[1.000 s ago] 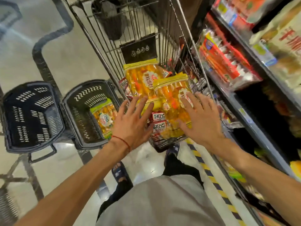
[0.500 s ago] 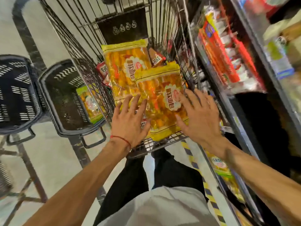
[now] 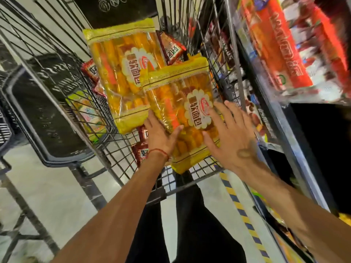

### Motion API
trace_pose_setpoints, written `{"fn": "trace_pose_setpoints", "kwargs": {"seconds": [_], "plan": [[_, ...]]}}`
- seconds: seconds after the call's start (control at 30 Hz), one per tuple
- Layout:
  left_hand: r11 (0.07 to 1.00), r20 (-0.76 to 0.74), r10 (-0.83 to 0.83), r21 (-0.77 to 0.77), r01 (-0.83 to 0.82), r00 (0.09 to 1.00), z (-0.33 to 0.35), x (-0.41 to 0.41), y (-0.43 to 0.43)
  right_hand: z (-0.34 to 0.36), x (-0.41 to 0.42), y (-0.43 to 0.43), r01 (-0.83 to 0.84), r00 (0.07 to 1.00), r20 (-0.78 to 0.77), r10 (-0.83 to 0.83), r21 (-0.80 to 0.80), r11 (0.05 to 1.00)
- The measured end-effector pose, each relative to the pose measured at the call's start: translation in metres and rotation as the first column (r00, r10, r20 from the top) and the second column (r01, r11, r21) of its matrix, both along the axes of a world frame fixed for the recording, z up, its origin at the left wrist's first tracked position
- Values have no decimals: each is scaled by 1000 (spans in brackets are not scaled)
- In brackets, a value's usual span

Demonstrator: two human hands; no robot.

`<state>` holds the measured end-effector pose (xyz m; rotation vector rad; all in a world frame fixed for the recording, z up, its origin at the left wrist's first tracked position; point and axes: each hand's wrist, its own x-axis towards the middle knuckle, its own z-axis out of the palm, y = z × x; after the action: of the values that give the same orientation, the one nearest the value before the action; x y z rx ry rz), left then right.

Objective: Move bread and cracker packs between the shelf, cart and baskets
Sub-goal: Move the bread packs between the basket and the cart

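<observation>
Two yellow bread packs lie in the wire cart (image 3: 190, 179). The far bread pack (image 3: 121, 73) leans toward the cart's left side, and the near bread pack (image 3: 178, 103) overlaps its lower right corner. My left hand (image 3: 159, 137) holds the near pack's left edge, thumb on top, fingers slid beneath it and partly hidden. On the pack's right side my right hand (image 3: 229, 137) rests flat with fingers spread. Small red-brown cracker packs (image 3: 171, 48) lie under and around the bread.
A black basket (image 3: 47, 118) stands left of the cart with a green-yellow pack (image 3: 89, 112) inside. Another black basket (image 3: 3, 126) shows at the left edge. Shelves (image 3: 296, 149) with red packs (image 3: 284, 54) run close along the cart's right side.
My view has moved closer over the cart. My left hand has shifted right from the far pack to the near pack's left edge; my right hand stays on that pack.
</observation>
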<state>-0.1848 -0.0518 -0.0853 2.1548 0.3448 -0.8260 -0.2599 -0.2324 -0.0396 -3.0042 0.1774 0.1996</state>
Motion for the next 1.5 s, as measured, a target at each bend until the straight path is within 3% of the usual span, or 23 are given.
{"fn": "trace_pose_setpoints", "kwargs": {"seconds": [0.33,0.4,0.53,0.77,0.87,1.0,1.13,1.5], "plan": [[926,-5,302,-238,-294,953,9,6,31,-6,19,11,174,983,-117,-142,342,924],[919,-30,314,-240,-312,949,9,7,47,-16,25,18,314,944,-238,-228,437,843],[899,-64,328,-286,-332,943,3,7,63,-40,38,33,579,804,-522,-285,580,573],[850,-124,383,-340,-402,915,12,7,68,-39,37,23,657,750,-522,-405,654,374],[799,-149,431,-397,-453,890,42,1,73,-17,34,17,571,809,-426,-405,731,374],[747,-64,476,-497,-442,877,81,-20,77,28,24,26,513,849,-397,-349,780,360],[777,26,444,-508,-371,896,120,-42,88,73,11,37,457,886,-368,-282,795,398],[744,171,530,-563,-359,830,179,-104,173,146,-23,121,352,936,-322,-142,866,356]]}}
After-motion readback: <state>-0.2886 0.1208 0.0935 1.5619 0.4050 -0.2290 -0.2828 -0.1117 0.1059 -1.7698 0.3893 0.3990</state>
